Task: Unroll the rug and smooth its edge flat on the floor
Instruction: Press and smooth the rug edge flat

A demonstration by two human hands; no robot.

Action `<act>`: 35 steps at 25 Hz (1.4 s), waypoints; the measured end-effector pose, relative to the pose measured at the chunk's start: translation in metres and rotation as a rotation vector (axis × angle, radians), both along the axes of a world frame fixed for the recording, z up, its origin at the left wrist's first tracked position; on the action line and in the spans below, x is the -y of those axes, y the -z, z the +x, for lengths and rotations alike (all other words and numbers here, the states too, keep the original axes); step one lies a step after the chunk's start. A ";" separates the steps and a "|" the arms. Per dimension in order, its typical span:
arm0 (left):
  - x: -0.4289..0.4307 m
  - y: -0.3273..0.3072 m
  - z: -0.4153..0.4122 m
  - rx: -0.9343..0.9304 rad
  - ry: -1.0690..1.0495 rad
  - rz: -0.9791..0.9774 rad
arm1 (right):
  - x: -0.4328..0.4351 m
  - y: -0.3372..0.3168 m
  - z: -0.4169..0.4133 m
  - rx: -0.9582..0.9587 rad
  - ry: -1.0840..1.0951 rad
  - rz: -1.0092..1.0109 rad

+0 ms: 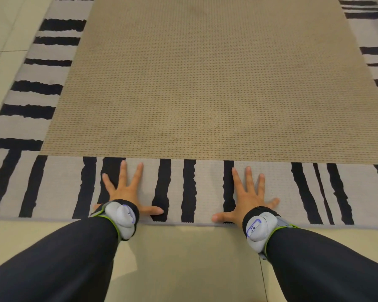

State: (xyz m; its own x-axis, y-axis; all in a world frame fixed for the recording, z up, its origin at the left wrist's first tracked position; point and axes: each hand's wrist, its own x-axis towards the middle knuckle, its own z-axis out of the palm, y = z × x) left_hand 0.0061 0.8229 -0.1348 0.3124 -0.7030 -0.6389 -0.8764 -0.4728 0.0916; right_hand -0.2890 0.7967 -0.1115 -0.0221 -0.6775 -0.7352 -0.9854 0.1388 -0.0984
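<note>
The rug (pixel 205 83) lies spread out on the floor, with a tan woven centre and a pale grey border crossed by black stripes. Its near edge (pixel 183 222) runs straight across the view and lies flat on the tiles. My left hand (pixel 124 190) rests palm down on the near border, fingers spread, holding nothing. My right hand (pixel 247 195) presses flat on the same border a little to the right, fingers also spread. Both wrists wear grey sensor bands over dark sleeves.
Cream floor tiles (pixel 183 258) lie between me and the rug's near edge. More tiles (pixel 7 29) show along the rug's left side. The rug's far end runs out of view at the top.
</note>
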 end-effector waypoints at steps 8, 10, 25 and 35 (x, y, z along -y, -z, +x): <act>-0.013 0.010 0.057 0.044 -0.031 -0.029 | -0.001 -0.002 0.036 -0.030 -0.088 -0.036; -0.016 0.010 0.069 0.106 -0.002 -0.021 | -0.003 -0.001 0.049 -0.047 -0.108 -0.055; -0.018 -0.005 0.072 0.013 -0.015 -0.036 | -0.007 0.006 0.086 -0.021 -0.185 -0.111; 0.033 -0.006 -0.091 -0.046 0.331 -0.045 | -0.009 0.005 -0.022 -0.027 0.074 -0.097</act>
